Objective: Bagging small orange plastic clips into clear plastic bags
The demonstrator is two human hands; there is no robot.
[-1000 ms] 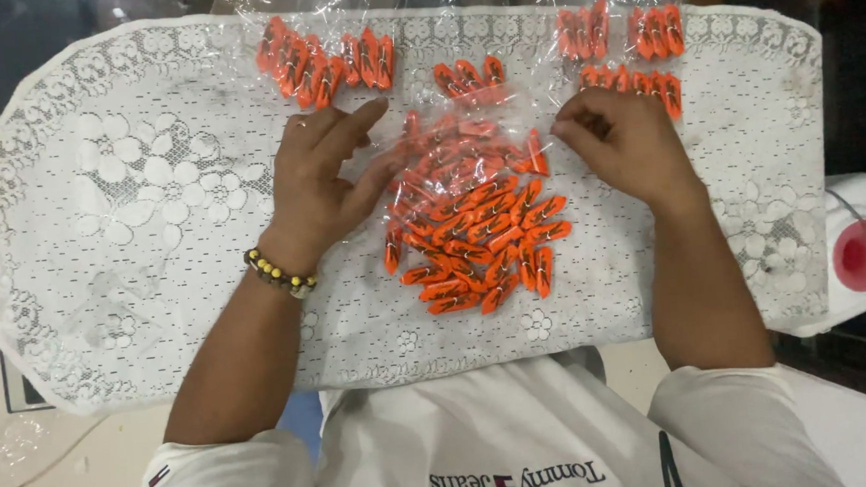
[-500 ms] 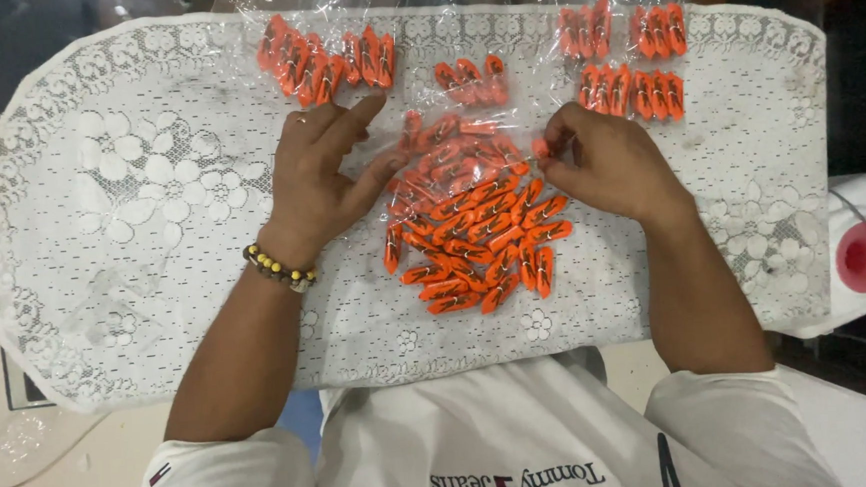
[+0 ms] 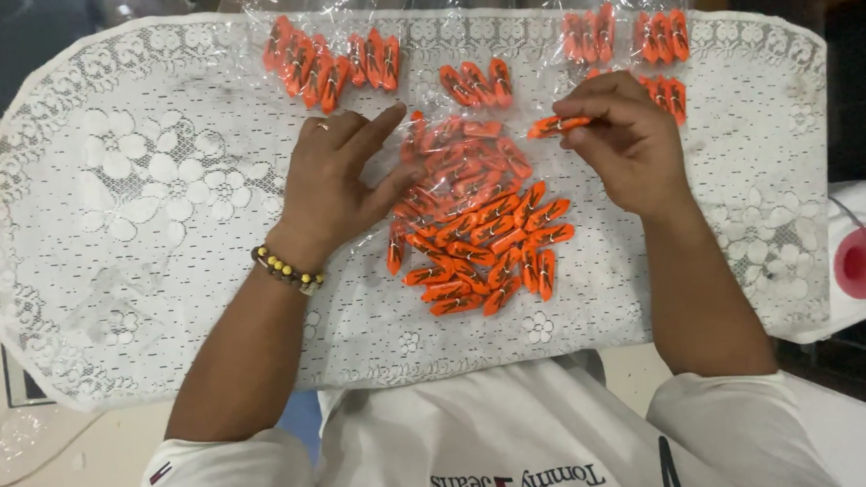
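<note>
1. Where the view begins, nearest the person, a white shirt front sits below the edge of a tabletop covered by a white lace cloth (image 3: 151,221).
2. Just beyond that edge lies a heap of orange clips (image 3: 488,240) inside clear plastic wrap.
3. On the heap's left side the left hand (image 3: 339,184) rests flat, fingers released and spread, grasping nothing; a beaded bracelet (image 3: 284,268) circles its wrist.
4. Beyond the heap's right side the right hand (image 3: 627,141) has its fingers pinched on a single orange clip (image 3: 558,123), held just above the cloth.
5. Farther off, small clip rows (image 3: 332,64) lie along the far edge, left and right.
6. At the right stands a white device with a red disc (image 3: 863,262).
</note>
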